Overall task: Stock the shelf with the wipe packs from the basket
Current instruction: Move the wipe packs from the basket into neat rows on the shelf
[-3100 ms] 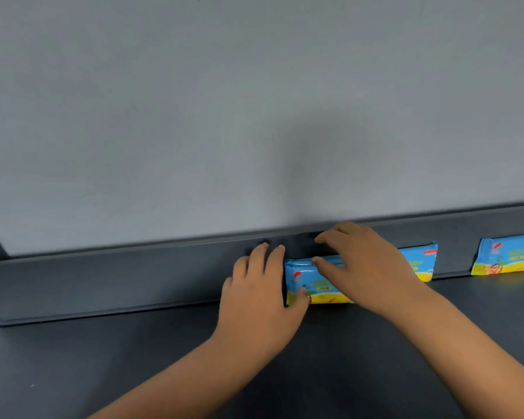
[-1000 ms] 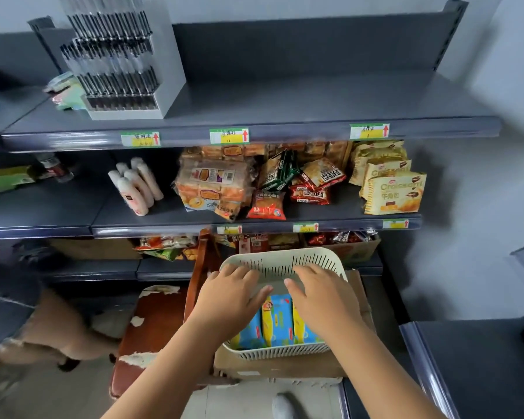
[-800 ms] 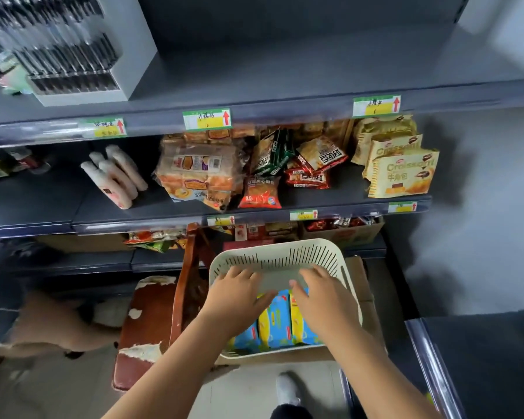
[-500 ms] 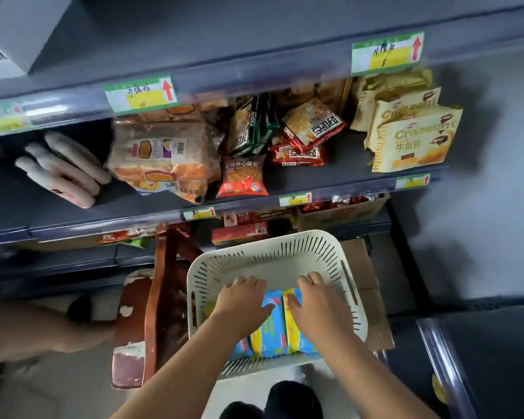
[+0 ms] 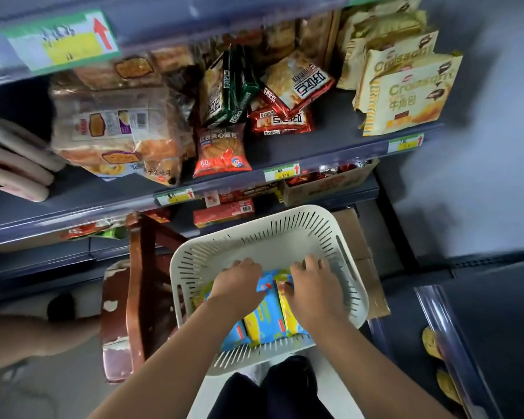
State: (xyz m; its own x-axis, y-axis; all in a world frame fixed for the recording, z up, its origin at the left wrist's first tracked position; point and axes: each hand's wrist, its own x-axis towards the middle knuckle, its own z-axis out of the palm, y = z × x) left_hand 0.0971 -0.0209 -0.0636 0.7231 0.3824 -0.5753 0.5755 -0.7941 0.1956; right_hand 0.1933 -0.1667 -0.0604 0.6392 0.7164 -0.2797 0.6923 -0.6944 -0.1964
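Observation:
A white slotted basket [image 5: 285, 234] sits low in front of me on a cardboard box. Several blue-and-yellow wipe packs [image 5: 265, 313] stand side by side in its near half. Both my hands are down in the basket on top of the packs. My left hand [image 5: 238, 287] has its fingers bent over the far ends of the left packs. My right hand [image 5: 313, 287] curls over the right packs, its thumb against the middle pack. The packs' far ends are hidden under my fingers.
Snack shelves [image 5: 285, 152] with bread, noodle bags and croissant boxes [image 5: 406, 95] rise behind the basket. A worn brown wooden chair [image 5: 139, 282] stands just left of it. A dark shelf with a clear edge strip [image 5: 445, 334] lies at right. Another person's leg [image 5: 28, 337] is at left.
I turned from the wall shelf to the basket. Over the last second both hands sank from the basket's rim onto the packs and the fingers bent over them.

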